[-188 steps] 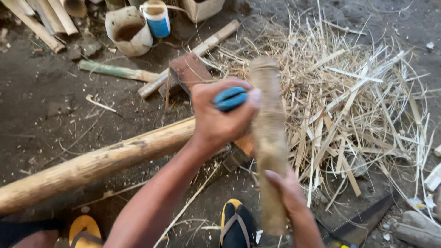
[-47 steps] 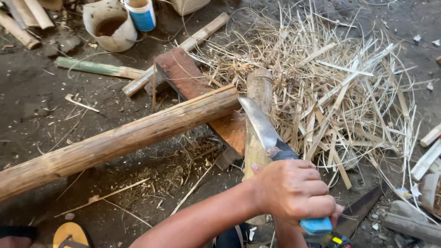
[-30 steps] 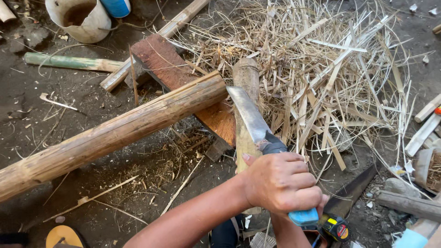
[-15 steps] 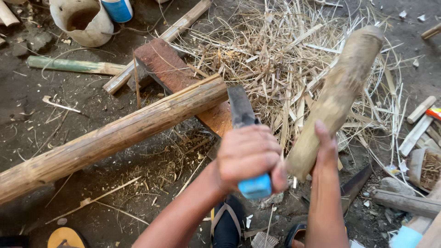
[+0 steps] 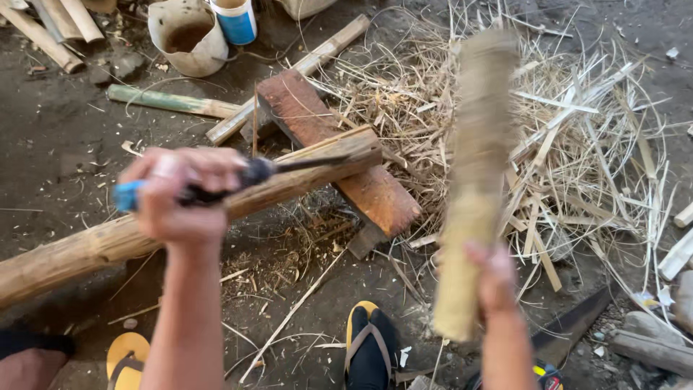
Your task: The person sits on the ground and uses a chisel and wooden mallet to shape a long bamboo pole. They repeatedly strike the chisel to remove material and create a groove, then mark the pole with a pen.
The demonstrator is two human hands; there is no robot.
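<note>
Left grip [image 5: 184, 198] clenches a blue-handled knife [image 5: 238, 180]; right grip [image 5: 494, 278] grasps a blurred, probably bamboo, stick [image 5: 473, 180]. Behind lie a long pole [image 5: 86, 249], a reddish plank [image 5: 339, 155] and a heap of shavings [image 5: 577, 144].

Knife [image 5: 238, 177] with a blue handle and a dark blade, held sideways up in the air, blade pointing right, seen thin from the edge. Gripped tight in the left hand [image 5: 180, 195]. Bamboo piece [image 5: 473, 180], tan and round, stood almost upright, a bit blurry, top end near the heap of dry strips. Held near its bottom by the right hand [image 5: 494, 278].
</note>
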